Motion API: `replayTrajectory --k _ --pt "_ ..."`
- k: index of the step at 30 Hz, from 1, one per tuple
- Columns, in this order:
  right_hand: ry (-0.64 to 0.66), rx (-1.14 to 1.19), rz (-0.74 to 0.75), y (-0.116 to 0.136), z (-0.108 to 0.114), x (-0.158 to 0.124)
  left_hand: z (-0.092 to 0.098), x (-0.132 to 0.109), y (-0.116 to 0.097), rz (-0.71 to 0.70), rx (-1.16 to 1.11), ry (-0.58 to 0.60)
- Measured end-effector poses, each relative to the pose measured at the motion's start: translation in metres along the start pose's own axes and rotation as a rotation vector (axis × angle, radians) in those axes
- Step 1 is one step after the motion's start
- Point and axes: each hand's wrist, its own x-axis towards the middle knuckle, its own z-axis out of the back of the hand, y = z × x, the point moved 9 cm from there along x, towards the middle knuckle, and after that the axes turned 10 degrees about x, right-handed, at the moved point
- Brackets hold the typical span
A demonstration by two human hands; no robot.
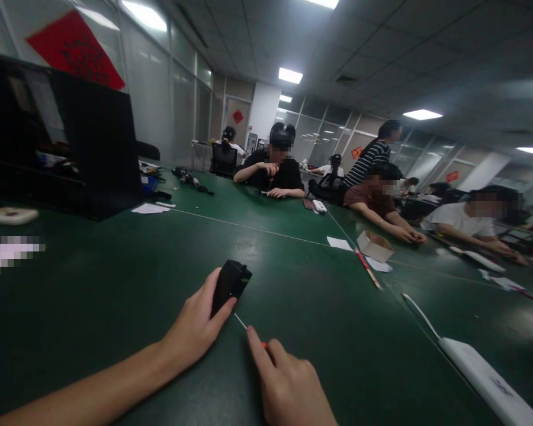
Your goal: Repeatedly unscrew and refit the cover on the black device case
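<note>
On the green table (160, 284), my left hand (204, 313) grips a small black box-shaped device (230, 284), its thumb along the near side. The kind of device I cannot make out. My right hand (288, 373) is closed around a screwdriver (241, 321), with a bit of orange handle showing between the fingers. Its thin metal shaft points up and left, and the tip is at or very close to the device's lower right edge. Whether they touch I cannot tell. My right index finger lies stretched along the shaft.
A large black monitor (98, 142) stands at the left. To the right lie a white power strip (484, 378), a small open box (375, 245) and white paper (339, 243). Across the table a person in black (288, 171) works with both hands; other people sit at the right.
</note>
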Motion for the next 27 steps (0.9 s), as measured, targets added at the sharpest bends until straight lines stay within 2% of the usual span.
replayTrajectory --k 2,4,6,9,11,12,13,15,18,20,22,27 --pt "-0.001 -0.044 -0.003 0.001 0.004 0.001 -0.001 0.001 0.000 0.009 -0.016 0.009" --pt "-0.041 0.168 -0.094 -0.003 0.012 0.005 -0.001 0.003 0.000 0.026 -0.036 0.018" --pt "-0.072 0.552 -0.301 -0.017 0.012 0.008 -0.002 0.004 0.001 0.040 -0.050 0.027" --pt "0.009 1.208 -0.735 -0.032 -0.018 -0.001 -0.001 0.003 0.001 0.045 -0.043 0.030" --pt "0.088 1.541 -0.912 -0.027 -0.035 -0.008 0.000 0.002 0.001 0.032 -0.031 0.029" --pt "0.110 1.623 -0.949 -0.025 -0.040 -0.009 0.000 0.002 0.001 0.023 -0.026 0.032" --pt "0.116 1.623 -0.949 -0.025 -0.040 -0.010 0.000 0.002 0.001 0.016 -0.022 0.037" --pt "0.076 1.378 -0.814 -0.032 -0.029 -0.007 -0.001 0.001 0.001 0.008 -0.021 0.048" --pt "-0.074 0.729 -0.380 -0.025 0.011 0.007 -0.002 0.003 0.001 0.034 -0.027 0.050" --pt "-0.154 0.483 -0.200 -0.012 0.028 0.009 -0.001 0.004 0.003 0.078 -0.022 0.037" --pt "-0.212 0.448 -0.175 -0.009 0.037 0.009 -0.001 0.006 0.005 0.107 -0.002 0.039" --pt "-0.277 0.615 -0.284 -0.015 0.039 0.011 -0.005 0.004 0.001 0.067 0.047 0.107"
